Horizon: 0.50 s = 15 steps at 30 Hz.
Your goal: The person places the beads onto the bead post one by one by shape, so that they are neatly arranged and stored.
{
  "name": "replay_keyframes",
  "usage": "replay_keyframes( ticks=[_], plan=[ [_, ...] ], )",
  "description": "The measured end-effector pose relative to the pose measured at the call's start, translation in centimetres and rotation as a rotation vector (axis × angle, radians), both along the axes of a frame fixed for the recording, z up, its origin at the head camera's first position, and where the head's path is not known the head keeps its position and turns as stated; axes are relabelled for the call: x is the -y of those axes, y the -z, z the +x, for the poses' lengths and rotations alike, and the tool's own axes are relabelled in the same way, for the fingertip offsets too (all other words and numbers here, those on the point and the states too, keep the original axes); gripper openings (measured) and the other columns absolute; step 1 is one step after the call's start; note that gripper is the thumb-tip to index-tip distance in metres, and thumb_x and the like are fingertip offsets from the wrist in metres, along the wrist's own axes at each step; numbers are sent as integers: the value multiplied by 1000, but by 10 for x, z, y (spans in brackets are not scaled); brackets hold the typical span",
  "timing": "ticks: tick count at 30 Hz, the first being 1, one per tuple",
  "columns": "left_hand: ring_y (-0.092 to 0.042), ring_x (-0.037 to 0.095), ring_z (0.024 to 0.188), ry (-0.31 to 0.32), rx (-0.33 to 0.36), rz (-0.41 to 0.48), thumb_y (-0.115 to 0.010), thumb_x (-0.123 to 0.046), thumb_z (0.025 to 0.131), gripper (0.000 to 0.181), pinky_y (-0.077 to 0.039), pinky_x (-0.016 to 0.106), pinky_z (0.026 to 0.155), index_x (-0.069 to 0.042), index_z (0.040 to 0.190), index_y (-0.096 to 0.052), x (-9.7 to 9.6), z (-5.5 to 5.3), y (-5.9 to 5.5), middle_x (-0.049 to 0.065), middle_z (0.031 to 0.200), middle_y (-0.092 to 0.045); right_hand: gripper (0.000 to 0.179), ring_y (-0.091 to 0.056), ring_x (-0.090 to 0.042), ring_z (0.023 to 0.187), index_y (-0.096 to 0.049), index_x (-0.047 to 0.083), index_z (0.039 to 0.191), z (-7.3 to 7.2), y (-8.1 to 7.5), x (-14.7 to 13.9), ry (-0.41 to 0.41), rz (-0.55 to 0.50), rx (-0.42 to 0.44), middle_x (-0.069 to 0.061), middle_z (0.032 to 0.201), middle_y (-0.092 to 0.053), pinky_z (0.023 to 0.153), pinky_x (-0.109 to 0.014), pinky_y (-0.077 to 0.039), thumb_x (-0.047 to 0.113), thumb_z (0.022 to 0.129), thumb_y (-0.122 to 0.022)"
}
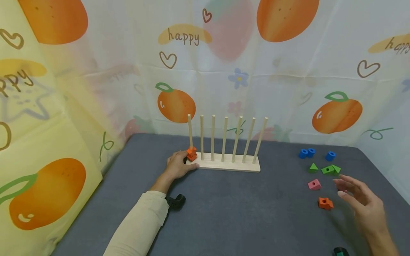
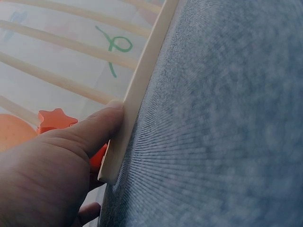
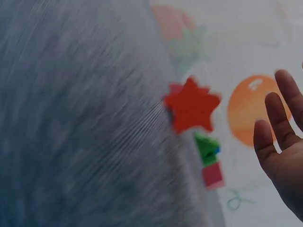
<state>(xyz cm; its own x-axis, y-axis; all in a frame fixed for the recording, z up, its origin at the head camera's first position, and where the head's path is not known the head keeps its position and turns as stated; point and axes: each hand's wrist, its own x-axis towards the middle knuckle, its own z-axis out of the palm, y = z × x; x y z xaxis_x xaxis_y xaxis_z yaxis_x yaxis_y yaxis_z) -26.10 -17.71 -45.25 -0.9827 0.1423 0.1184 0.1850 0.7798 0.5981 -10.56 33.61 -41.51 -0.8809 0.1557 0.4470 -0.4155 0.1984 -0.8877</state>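
Observation:
A wooden peg rack (image 1: 227,165) with a row of several upright pegs stands on the table. My left hand (image 1: 177,165) holds its left end, thumb along the front edge and the other fingers mostly hidden behind. Orange star-shaped blocks (image 1: 192,154) sit stacked at the foot of the leftmost peg, beside that hand. On the right, my right hand (image 1: 365,204) hovers with spread, slightly bent fingers and holds nothing. Nearest to it are an orange star block (image 1: 325,203), also seen in the right wrist view, and a pink block (image 1: 314,184). Another pinkish block is partly hidden behind its fingertips.
Behind the pink block lie green triangular blocks (image 1: 328,169). Three blue blocks (image 1: 330,156) stand farther back. A printed cloth (image 1: 211,81) hangs along the table's back edge, and a yellow one (image 1: 51,135) hangs on the left.

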Motion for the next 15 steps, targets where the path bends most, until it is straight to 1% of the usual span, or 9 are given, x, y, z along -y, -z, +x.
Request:
replay_keyframes(
  ticks=[2, 5, 7, 10, 13, 15],
  plan=[
    [-33, 39, 133, 4, 1, -3, -77, -42, 81, 62, -17, 57, 105, -5, 128, -61, 0, 0, 0, 18, 137, -51, 44, -57, -8, 103, -52, -8, 132, -1, 10, -5, -22, -31, 10, 2, 112, -66, 81, -10, -43, -18, 89, -54],
    [-34, 39, 132, 3, -5, -6, -78, -43, 80, 64, -18, 57, 104, -5, 128, -61, -1, -1, 0, 19, 136, -51, 44, -57, -6, 104, -51, -8, 132, 0, 21, -12, -42, 24, 53, 4, 112, -66, 81, -10, -43, -17, 89, -55],
    [-34, 39, 131, 3, -11, -8, -78, -43, 80, 64, -19, 57, 104, -4, 128, -61, -1, -1, 1, 19, 136, -51, 45, -57, -4, 105, -51, -6, 134, 1, 27, -17, -47, 106, 91, 7, 113, -66, 79, -11, -44, -15, 90, -56],
    [-34, 38, 131, 3, -7, -9, -78, -43, 80, 63, -19, 56, 104, -5, 128, -61, -1, -2, 1, 19, 136, -51, 46, -56, -1, 102, -50, -1, 137, 2, 31, -22, -51, 243, 176, 11, 112, -64, 75, -13, -47, -8, 93, -58],
    [-34, 39, 132, 1, 2, -6, -77, -43, 81, 64, -19, 56, 104, -5, 129, -60, -1, -3, 1, 19, 137, -51, 48, -56, 3, 95, -48, 0, 139, 0, 31, -24, -38, 380, 279, 15, 110, -63, 71, -16, -49, 4, 93, -64],
    [-34, 39, 132, 1, 5, 0, -78, -43, 81, 63, -18, 56, 104, -5, 128, -60, -1, -4, 1, 19, 136, -51, 51, -56, 6, 90, -49, -1, 137, -2, 31, -24, -11, 464, 352, 15, 107, -62, 69, -16, -48, 14, 92, -69]
  ],
)
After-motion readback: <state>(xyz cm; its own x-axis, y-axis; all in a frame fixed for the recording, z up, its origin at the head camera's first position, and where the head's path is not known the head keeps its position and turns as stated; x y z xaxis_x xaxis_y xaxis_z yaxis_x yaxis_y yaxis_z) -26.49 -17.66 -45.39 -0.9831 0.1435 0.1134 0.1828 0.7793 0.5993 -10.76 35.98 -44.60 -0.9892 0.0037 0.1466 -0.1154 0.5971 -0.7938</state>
